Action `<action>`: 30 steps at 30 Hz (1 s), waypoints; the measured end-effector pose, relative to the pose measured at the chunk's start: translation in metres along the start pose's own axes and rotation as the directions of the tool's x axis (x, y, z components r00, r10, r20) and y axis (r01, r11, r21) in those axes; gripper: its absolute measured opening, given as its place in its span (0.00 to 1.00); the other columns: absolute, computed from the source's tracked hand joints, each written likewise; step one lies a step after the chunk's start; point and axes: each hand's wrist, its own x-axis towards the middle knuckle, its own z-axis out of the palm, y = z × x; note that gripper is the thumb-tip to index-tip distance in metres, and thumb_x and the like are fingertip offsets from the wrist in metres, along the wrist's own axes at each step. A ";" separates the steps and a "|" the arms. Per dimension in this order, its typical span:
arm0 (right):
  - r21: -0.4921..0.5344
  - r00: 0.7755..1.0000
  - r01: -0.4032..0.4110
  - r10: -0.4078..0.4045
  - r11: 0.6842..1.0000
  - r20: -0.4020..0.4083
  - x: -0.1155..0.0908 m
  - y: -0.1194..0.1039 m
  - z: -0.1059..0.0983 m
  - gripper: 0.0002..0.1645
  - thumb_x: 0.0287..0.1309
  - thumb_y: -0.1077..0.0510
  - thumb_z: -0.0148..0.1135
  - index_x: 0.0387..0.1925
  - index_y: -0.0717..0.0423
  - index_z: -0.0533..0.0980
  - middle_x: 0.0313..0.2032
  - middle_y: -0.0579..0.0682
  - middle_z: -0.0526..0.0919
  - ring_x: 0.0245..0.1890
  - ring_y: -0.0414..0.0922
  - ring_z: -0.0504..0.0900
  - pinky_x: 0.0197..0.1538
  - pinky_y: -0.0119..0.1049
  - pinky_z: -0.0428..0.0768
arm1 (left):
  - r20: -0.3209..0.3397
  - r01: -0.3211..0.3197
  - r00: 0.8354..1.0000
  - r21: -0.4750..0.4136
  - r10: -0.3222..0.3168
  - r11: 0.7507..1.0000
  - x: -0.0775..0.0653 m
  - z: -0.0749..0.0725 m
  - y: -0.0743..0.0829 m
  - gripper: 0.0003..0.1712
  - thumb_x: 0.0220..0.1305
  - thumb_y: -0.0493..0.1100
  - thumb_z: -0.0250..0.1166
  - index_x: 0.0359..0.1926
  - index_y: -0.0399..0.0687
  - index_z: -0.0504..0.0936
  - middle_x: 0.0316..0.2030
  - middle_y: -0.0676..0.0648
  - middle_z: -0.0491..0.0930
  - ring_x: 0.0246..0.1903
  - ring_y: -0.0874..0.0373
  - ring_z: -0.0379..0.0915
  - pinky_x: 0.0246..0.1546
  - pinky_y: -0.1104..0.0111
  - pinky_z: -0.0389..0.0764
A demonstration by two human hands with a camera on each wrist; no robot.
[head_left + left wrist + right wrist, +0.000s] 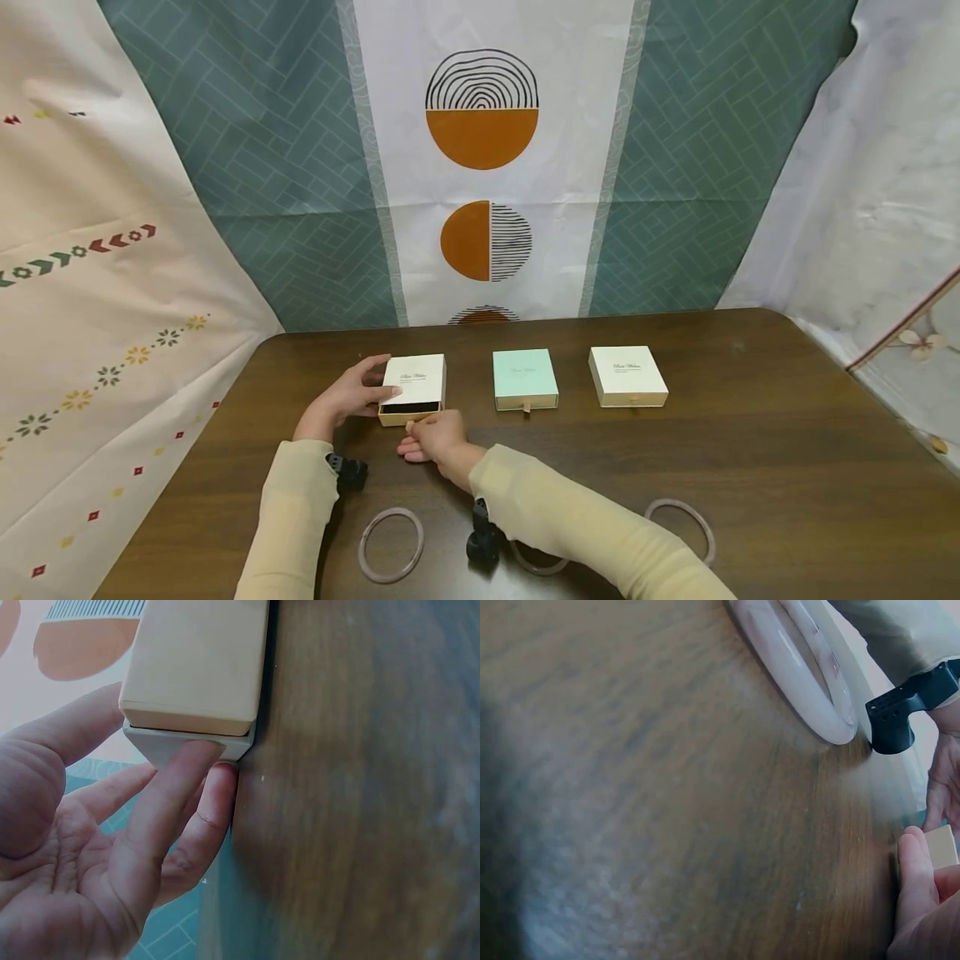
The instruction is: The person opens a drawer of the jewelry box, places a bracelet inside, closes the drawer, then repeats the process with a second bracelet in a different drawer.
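Observation:
A white drawer-style gift box [420, 375] sits at the left of the row, its drawer [397, 419] pulled partly out toward the front, showing a black interior. My left hand [351, 394] grips the box's left side, its fingers spread around the sleeve. In the left wrist view, fingertips touch the box's end. At the drawer's front, my right hand [438, 435] pinches the small pull tab, which its fingers mostly hide. The right wrist view shows only part of that hand [926, 907] beside a box corner.
A mint-green box [525, 377] and another white box [628, 371] stand to the right, both shut. Nearer the front lie a pale bangle [363, 546], a second bangle [542, 572] partly under my right sleeve, and a third bangle [699, 520].

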 end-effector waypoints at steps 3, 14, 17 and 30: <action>-0.010 1.000 0.000 0.000 1.000 -0.004 -0.001 0.000 0.000 0.11 0.63 0.67 0.56 0.36 0.76 0.78 0.28 0.65 0.85 0.29 0.52 0.87 0.29 0.36 0.85 | 0.003 -0.004 1.000 0.004 0.004 1.000 -0.001 0.000 0.001 0.46 0.63 0.44 0.65 0.74 0.46 0.48 0.64 0.28 0.61 0.48 0.44 0.76 0.45 0.53 0.82; -0.005 1.000 -0.005 0.005 1.000 -0.017 -0.005 0.000 -0.002 0.11 0.62 0.67 0.57 0.36 0.76 0.78 0.27 0.64 0.85 0.26 0.49 0.87 0.29 0.36 0.85 | 0.002 -0.023 1.000 0.000 0.023 1.000 -0.001 0.000 0.004 0.45 0.63 0.43 0.65 0.74 0.45 0.49 0.62 0.27 0.63 0.49 0.44 0.76 0.46 0.52 0.82; -0.008 1.000 0.005 -0.005 1.000 -0.007 -0.007 0.001 -0.001 0.11 0.63 0.67 0.56 0.36 0.76 0.78 0.28 0.64 0.85 0.27 0.50 0.87 0.29 0.36 0.85 | -0.004 -0.017 1.000 0.002 0.017 1.000 -0.001 -0.001 0.004 0.45 0.63 0.43 0.65 0.74 0.45 0.49 0.62 0.27 0.62 0.49 0.42 0.75 0.45 0.53 0.82; -0.028 1.000 -0.025 0.025 0.999 -0.004 -0.012 0.003 0.000 0.11 0.63 0.68 0.55 0.37 0.76 0.78 0.27 0.63 0.85 0.29 0.51 0.87 0.30 0.36 0.85 | -0.015 -0.018 1.000 0.004 0.018 1.000 -0.002 -0.001 0.000 0.45 0.62 0.43 0.65 0.73 0.45 0.50 0.61 0.27 0.64 0.48 0.43 0.76 0.44 0.53 0.82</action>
